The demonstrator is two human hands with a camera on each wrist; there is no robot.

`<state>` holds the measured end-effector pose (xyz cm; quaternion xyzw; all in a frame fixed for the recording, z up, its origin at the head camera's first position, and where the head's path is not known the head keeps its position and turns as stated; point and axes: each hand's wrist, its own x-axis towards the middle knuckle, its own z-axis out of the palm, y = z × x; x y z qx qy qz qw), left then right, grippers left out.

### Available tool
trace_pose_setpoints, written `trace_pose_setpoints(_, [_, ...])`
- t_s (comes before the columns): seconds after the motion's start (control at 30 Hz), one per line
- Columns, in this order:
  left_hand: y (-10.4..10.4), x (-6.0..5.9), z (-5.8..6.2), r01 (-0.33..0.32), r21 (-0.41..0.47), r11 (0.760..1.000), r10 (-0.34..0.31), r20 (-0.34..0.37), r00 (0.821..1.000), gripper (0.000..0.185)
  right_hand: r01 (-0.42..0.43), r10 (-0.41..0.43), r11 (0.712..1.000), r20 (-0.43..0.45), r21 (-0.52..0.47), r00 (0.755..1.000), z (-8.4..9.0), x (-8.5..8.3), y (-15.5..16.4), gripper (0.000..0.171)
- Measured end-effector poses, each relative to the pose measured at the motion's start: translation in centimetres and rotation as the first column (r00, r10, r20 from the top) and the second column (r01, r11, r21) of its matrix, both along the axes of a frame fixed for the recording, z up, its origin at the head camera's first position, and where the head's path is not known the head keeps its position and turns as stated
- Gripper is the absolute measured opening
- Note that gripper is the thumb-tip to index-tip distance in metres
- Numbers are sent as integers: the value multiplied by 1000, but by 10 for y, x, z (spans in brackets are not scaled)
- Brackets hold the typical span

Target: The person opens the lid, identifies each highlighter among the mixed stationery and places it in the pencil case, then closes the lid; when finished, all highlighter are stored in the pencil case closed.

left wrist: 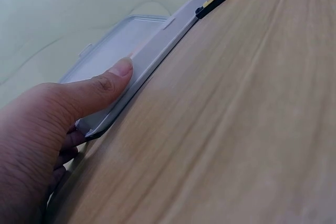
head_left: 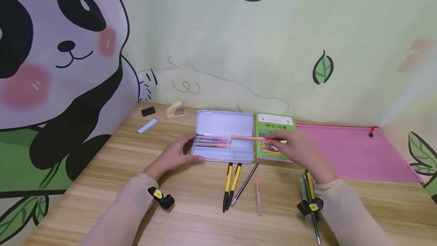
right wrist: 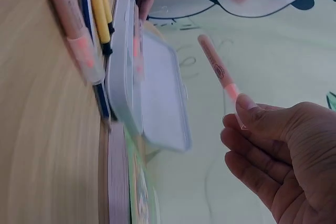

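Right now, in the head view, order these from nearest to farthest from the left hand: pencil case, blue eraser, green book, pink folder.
From the left hand:
1. Pencil case, touched by the hand at its left end.
2. Blue eraser, behind the hand toward the wall.
3. Green book, right of the case.
4. Pink folder, far right.

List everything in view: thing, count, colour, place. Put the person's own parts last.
pencil case: 1, pale blue, open, desk centre
pens in case: about 3, pink
held pen: 1, pink, over case
yellow pens: 2, before case
grey pen: 1, beside them
loose pen: 1, pink, near grey one
book: 1, green, right of case
folder: 1, pink, far right
stapler: 1, beige, back
eraser: 1, blue, back left
binder clip: 1, black, back left
left hand: holds case
right hand: pinches held pen
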<state>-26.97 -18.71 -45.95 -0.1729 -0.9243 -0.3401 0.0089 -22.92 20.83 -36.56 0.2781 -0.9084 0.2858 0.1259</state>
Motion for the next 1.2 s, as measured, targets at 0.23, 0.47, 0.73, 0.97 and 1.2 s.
trace_pose_setpoints(0.23, [-1, 1, 3, 7, -13, 1000, -7, -3, 1000, 108, -71, 71, 997, -5, -13, 997, -1, -22, -48, 16])
trace_pose_setpoints(0.47, [-1, 1, 3, 6, 1, 1000, -6, -4, 1000, 106, -85, 85, 996, 0, -14, 996, -15, -38, -86, 13])
trace_pose_setpoints(0.73, [-2, -1, 1, 7, -11, 1000, -7, -13, 1000, 107, -62, 62, 998, 34, -9, 997, -40, -45, -111, 14])
trace_pose_setpoints(0.97, [-1, 0, 3, 0, -29, 1000, 0, 0, 1000, 108, -19, 18, 1000, 39, 3, 999, -45, -45, -113, 15])
trace_pose_setpoints(1.2, [-2, -1, 0, 1, -25, 1000, -2, -4, 1000, 107, -15, 16, 999, -34, 28, 999, -51, -47, -116, 14])
